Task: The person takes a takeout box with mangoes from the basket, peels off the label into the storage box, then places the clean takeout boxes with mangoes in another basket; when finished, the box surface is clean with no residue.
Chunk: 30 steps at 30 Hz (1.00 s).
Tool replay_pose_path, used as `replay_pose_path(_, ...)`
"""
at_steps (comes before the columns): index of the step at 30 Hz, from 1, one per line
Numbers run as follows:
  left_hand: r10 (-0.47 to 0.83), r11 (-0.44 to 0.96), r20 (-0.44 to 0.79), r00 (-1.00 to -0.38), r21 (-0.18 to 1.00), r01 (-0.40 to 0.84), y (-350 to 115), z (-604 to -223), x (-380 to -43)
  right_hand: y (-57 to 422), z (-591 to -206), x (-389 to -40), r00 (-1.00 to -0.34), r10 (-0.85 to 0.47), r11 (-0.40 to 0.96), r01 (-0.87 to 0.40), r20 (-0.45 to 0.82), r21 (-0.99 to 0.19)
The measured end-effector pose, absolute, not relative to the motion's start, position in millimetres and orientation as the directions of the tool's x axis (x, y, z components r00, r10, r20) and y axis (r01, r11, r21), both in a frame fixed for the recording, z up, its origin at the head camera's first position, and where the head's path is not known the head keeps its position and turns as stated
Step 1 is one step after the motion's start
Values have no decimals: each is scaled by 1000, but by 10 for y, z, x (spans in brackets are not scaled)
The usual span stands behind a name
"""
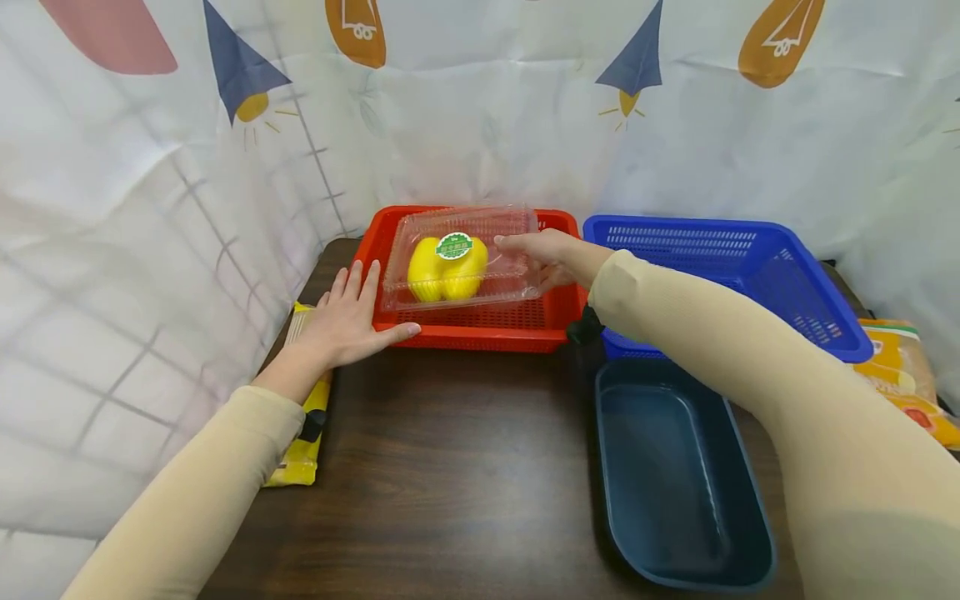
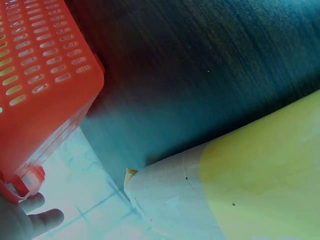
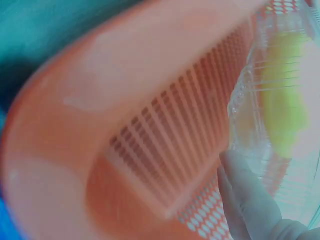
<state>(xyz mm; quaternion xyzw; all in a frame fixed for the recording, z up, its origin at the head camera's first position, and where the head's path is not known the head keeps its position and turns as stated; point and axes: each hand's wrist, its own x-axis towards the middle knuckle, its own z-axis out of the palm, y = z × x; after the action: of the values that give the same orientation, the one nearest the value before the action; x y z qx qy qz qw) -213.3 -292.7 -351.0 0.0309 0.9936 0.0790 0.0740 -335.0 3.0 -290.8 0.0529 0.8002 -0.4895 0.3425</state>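
A clear plastic clamshell box [image 1: 510,271] is tilted over the red basket [image 1: 480,337]; a rounded, lobed yellow thing [image 1: 465,282] shows inside, its kind unclear. On the lid is a green and white round sticker [image 1: 454,246]. My right hand [image 1: 551,252] pinches the box's right end, thumb on top and the other fingers lower at its side, partly hidden. With fingers spread and straight, my left hand [image 1: 348,321] rests at the basket's left rim. In the right wrist view, the fingers [image 3: 250,200] touch the clear box.
Right of the red basket stands a blue basket [image 1: 795,292], partly behind my right forearm. A dark blue tub [image 1: 667,475] sits in front of it. Yellow packaging [image 1: 300,462] lies under my left wrist, and an orange and yellow packet [image 1: 900,367] at the far right. A printed curtain [image 1: 480,125] hangs behind.
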Motion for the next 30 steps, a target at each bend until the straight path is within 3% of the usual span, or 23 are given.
replay_pose_path(6,75,985,-143,-987,168,50,-2931,-3514,-2101,324,-2605,-3220,-776,-293,418,422,-559,-805)
replay_pose_path(17,80,984,-133,-988,171,57,-2988,-3512,-2109,704,-2047,-2603,-791,-440,368,274,-426,-889)
replay_pose_path(22,117,978,-143,-983,187,89,-3015,-3484,-2098,760,-2097,-2232,-795,-462,349,244,-393,-905)
replay_pose_path(30,161,969,-119,-980,206,134,-2990,-3456,-2080,834,-2496,-1741,-761,-520,328,241,-387,-914)
